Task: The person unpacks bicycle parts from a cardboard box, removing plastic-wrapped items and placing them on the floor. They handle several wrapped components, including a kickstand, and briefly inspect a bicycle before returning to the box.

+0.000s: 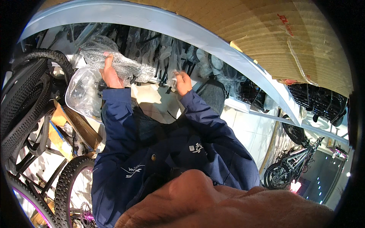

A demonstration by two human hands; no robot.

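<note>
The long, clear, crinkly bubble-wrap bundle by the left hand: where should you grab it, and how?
Probably grip the bubble-wrap bundle around its middle, from the person's side: it lies long and crosswise, its near edge facing them. The bare left hand has its thumb over it there.

Left hand (111,78) gripping a bubble-wrapped bundle (121,62), right hand (184,83) curled at clear plastic wrapping (172,60), a clear bag (81,93) just beside the left hand, black tyres (28,91) at left, cardboard (311,49) above a pale shelf edge (133,14), bicycle (302,159) lower right
</note>
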